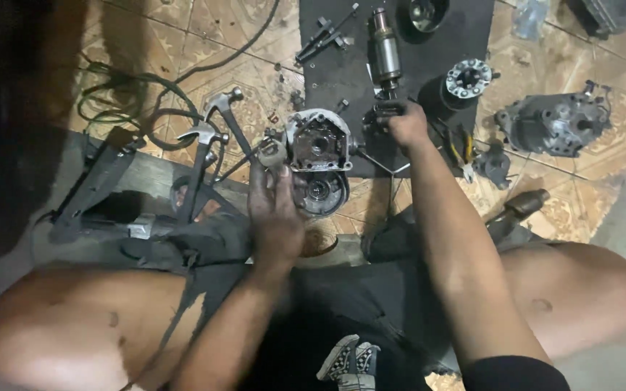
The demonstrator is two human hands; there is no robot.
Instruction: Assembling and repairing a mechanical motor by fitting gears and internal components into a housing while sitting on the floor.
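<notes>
I sit over a tiled floor with a grey metal starter housing (318, 143) between my knees. My left hand (275, 210) rests against its lower left side, fingers closed on a small metal part (272, 152) beside it. A round greasy housing piece (320, 194) lies just below. My right hand (405, 123) is closed on a dark metal piece (382, 112) at the foot of the cylindrical armature (384, 51), which lies on a black mat (342, 72).
Two claw hammers (215, 119) lie left of the housing, near coiled black cable (124, 101). A brush plate (467, 77), pliers (465, 156) and a second grey motor body (553, 123) sit to the right. A dark metal frame (96, 181) stands at the left.
</notes>
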